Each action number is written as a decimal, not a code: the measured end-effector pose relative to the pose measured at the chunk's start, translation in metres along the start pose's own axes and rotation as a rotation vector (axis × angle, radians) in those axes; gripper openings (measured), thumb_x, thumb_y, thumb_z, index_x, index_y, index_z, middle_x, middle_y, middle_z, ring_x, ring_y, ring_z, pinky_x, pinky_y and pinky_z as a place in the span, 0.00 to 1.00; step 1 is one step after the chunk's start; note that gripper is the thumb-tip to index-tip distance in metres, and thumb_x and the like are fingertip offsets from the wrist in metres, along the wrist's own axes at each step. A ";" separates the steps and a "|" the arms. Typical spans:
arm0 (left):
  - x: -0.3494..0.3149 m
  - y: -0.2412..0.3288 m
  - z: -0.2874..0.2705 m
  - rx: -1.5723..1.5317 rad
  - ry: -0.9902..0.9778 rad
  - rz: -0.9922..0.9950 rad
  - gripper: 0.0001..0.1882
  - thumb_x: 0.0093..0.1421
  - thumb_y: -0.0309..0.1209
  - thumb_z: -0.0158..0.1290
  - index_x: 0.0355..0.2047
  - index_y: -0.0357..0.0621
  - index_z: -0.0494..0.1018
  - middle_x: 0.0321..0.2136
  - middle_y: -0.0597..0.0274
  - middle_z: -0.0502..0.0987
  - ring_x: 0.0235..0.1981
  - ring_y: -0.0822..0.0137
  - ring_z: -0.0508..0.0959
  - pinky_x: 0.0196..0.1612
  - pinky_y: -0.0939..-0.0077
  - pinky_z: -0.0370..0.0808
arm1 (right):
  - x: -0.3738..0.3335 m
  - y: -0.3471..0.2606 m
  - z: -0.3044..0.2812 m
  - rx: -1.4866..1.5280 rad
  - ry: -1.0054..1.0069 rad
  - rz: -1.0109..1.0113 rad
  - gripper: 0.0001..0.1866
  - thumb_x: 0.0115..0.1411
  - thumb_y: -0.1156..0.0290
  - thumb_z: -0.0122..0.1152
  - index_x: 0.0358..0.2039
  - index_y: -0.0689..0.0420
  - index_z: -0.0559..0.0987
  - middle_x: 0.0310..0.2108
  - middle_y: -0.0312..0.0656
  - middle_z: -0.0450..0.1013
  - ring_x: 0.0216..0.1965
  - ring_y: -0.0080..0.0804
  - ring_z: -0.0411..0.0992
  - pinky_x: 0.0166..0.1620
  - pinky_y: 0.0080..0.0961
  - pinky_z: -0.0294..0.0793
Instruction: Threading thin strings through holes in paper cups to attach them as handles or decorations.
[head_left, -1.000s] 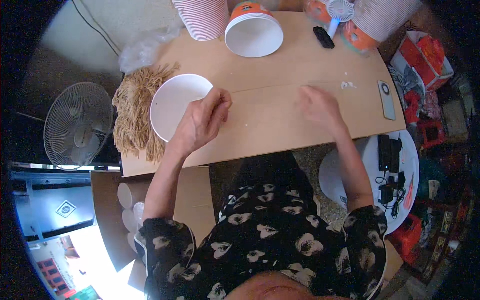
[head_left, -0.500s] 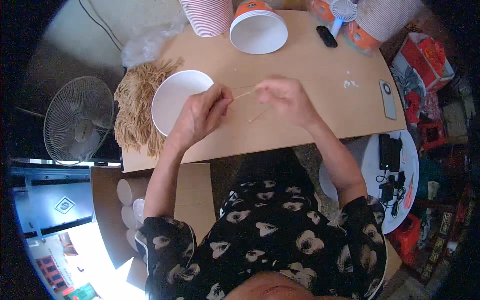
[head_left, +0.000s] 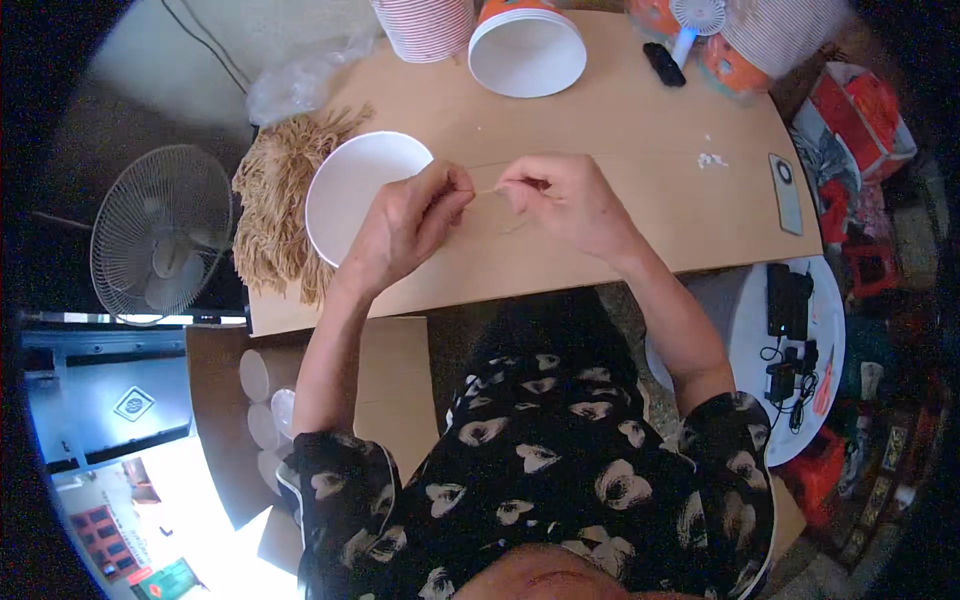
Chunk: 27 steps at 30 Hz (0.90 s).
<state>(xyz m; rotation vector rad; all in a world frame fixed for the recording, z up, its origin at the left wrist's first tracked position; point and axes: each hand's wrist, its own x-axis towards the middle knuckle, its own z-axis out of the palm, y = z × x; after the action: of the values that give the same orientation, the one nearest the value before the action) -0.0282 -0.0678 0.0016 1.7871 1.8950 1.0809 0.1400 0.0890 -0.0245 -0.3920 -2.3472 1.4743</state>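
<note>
Over the table, my left hand (head_left: 418,215) and my right hand (head_left: 570,205) both pinch a thin tan cord (head_left: 486,191), which spans the short gap between them. A loose end of the cord dangles below my right fingers. Just left of my left hand lies a white paper bucket (head_left: 350,195), its opening facing up and partly covered by that hand. Beside the bucket rests a thick bundle of tan cords (head_left: 275,215). My fingertips are too small in view to show how the cord is looped, if at all.
Stacked paper buckets (head_left: 425,30) and an orange bucket with a white inside (head_left: 528,55) stand at the back. A small handheld fan (head_left: 690,25), a black object (head_left: 664,64) and a phone (head_left: 787,195) are on the right. A large fan (head_left: 160,235) stands left.
My right hand has come nearer to my left, so the cord span between them is shorter. The whole view has shifted slightly.
</note>
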 end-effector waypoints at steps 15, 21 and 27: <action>-0.005 -0.005 -0.011 -0.236 -0.032 -0.065 0.06 0.66 0.25 0.51 0.40 0.36 0.74 0.26 0.65 0.78 0.21 0.79 0.72 0.26 0.81 0.71 | -0.006 0.014 0.018 0.390 -0.023 0.056 0.08 0.67 0.67 0.56 0.35 0.59 0.74 0.29 0.26 0.70 0.30 0.11 0.65 0.33 0.14 0.66; 0.005 0.015 -0.023 -0.177 -0.178 -0.212 0.11 0.67 0.28 0.49 0.44 0.37 0.77 0.26 0.61 0.80 0.22 0.74 0.75 0.29 0.77 0.74 | -0.006 -0.007 0.015 0.361 0.079 0.029 0.07 0.63 0.70 0.62 0.34 0.61 0.80 0.27 0.25 0.71 0.27 0.08 0.64 0.30 0.10 0.63; 0.003 -0.011 -0.023 -0.379 -0.260 -0.237 0.14 0.71 0.30 0.45 0.48 0.36 0.76 0.28 0.67 0.78 0.25 0.79 0.73 0.29 0.82 0.72 | -0.004 -0.013 0.017 0.314 0.114 -0.017 0.06 0.64 0.72 0.60 0.36 0.62 0.80 0.27 0.28 0.73 0.27 0.11 0.66 0.29 0.11 0.64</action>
<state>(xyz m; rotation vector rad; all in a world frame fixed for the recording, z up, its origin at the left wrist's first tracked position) -0.0521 -0.0708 0.0098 1.3788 1.5748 0.9883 0.1361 0.0680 -0.0204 -0.3606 -1.9839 1.7279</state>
